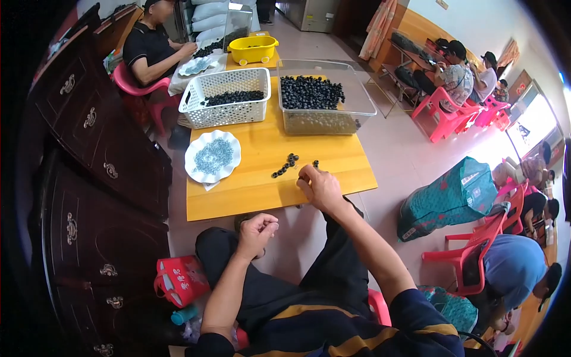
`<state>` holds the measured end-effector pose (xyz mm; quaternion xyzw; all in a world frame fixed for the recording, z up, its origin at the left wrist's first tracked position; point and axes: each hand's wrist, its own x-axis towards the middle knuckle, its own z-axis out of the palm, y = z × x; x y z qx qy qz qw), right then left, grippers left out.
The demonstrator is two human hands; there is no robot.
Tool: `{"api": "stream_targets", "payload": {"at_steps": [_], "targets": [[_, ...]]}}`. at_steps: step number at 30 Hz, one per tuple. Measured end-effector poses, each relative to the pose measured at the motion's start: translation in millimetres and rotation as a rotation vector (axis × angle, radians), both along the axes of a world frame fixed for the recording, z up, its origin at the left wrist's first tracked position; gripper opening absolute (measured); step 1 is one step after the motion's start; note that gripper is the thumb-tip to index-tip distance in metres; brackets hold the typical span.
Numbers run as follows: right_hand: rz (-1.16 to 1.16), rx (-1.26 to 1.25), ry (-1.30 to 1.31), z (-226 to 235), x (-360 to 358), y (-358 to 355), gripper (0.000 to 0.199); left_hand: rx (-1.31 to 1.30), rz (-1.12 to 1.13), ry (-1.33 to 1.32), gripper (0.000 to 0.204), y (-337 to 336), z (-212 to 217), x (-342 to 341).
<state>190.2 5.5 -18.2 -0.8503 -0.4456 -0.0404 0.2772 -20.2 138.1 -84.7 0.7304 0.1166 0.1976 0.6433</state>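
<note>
My right hand (320, 185) rests on the near part of the low yellow wooden table (250, 190), fingers curled down onto the surface; they are bent together, but I cannot tell whether a piece sits under them. Just beside my fingertips, toward the table's middle, lies a short row of small round black parts (285, 166), with two more (315, 163) a little apart to the right.

My left hand (257, 229) is off the table, hanging just before its near edge above my dark trousers. It is drawn into a loose fist, thumb against the fingers; whatever it may hold is hidden.

Left of the black row sits a white scalloped paper plate (233, 149) heaped with small grey metal bits. Beyond it stands a white perforated plastic basket (226, 113) with a layer of black parts inside, and next to that a clear rectangular plastic bin (324, 122) with many more of them. Farther along is a yellow plastic tub (253, 49), and a person in a black shirt (148, 47) sits on a pink chair at the far left corner.

By my left knee a red bag (178, 279) lies on the floor. Dark wooden cabinets (89, 178) line my left side. To my right, other people sit on pink plastic chairs (470, 250).
</note>
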Motion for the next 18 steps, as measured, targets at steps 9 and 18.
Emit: {"api": "stream_targets", "payload": {"at_steps": [9,18], "targets": [[0.051,0.573,1.426,-24.9,-69.8,-80.3,0.018,-0.218,-0.040,0.018,0.011,-19.7,9.3,1.8],[0.012,0.707,1.683,-77.6,-95.6,-126.8,0.016,-0.283,-0.202,0.048,0.012,-85.3,7.4,17.1]]}}
